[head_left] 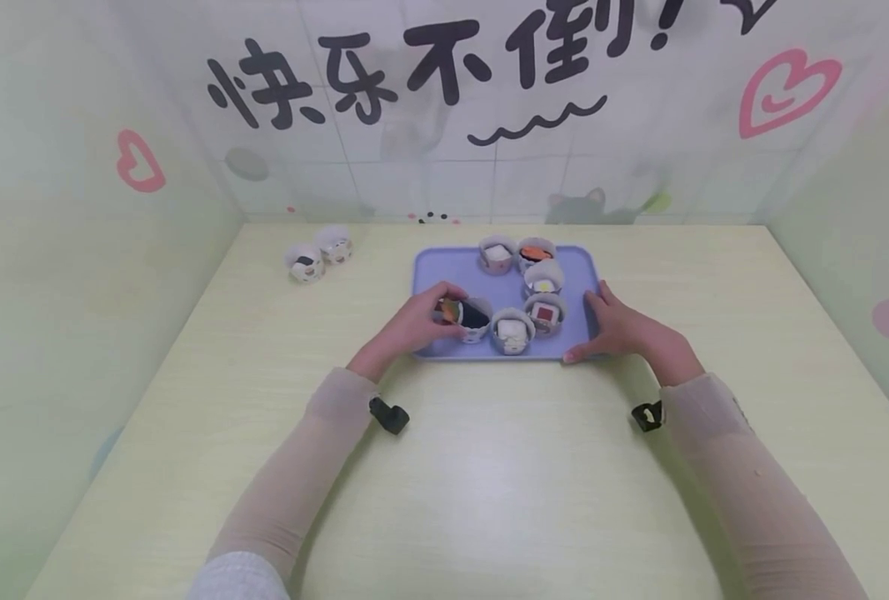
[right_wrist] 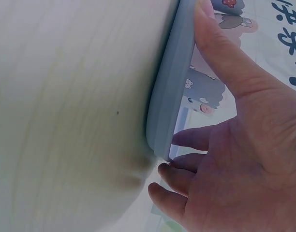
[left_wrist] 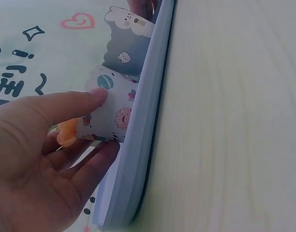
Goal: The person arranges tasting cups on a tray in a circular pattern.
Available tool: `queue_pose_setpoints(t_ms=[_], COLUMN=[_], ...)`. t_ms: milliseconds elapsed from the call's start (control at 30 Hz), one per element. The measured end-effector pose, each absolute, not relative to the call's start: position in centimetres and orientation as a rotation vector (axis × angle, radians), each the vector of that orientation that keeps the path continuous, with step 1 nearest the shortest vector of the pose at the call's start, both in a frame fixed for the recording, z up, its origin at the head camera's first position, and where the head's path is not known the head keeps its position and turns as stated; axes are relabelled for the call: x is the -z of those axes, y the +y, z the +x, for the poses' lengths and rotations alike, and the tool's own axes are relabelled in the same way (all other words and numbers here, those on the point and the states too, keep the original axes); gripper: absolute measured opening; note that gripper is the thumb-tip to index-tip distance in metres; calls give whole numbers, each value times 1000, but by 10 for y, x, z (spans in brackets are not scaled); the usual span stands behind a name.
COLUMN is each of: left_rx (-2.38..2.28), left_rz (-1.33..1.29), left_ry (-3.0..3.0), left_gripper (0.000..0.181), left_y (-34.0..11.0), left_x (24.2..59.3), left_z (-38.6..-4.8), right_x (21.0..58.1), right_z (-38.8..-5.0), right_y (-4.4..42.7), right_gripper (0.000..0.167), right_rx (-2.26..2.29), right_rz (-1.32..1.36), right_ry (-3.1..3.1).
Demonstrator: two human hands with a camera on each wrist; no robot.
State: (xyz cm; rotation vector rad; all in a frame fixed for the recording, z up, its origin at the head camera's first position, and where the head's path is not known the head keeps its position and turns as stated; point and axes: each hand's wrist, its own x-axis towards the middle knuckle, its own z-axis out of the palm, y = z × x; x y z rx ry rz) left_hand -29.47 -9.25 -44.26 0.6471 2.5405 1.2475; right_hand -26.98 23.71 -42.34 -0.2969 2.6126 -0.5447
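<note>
My left hand (head_left: pixel 422 321) pinches a patterned paper cup (head_left: pixel 474 335) near the front left of the blue tray (head_left: pixel 444 271). In the left wrist view the thumb presses the cup's wall (left_wrist: pixel 109 106). A black-wrapped toy sushi piece (head_left: pixel 475 315) with an orange and green end sits in that cup, partly hidden by the fingers. My right hand (head_left: pixel 620 325) grips the tray's front right corner, thumb along the front rim and fingers at the right side. Just right of the left hand's cup stands a cup with a white piece (head_left: pixel 512 332).
Along the tray's right half are more cups holding a red-centred piece (head_left: pixel 545 315), a yellow-centred piece (head_left: pixel 543 286), an orange-topped piece (head_left: pixel 536 253) and a white piece (head_left: pixel 497 252). Two other cups (head_left: pixel 307 265) stand at the table's back left. Printed walls enclose the table (head_left: pixel 519 467).
</note>
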Motion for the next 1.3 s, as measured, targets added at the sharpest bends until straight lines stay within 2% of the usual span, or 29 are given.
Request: queue_pose_setpoints(t_ms=[500,933,1300], left_rx=[-1340,-1411,-1452], left_rz=[612,564,466], left_ry=[2501,2517,2579], left_gripper=[62,55,56], left_y=[-104,-129,-154], left_x=[434,423,409], left_z=[-291,-297,-302], right_x=[423,422,423], right_z=[-269,-268,-269], right_y=[238,238,237], right_gripper=[128,128,130], right_rx=[545,556,552], right_rz=[-306,-289,-300], right_ry=[2616,2604,2605])
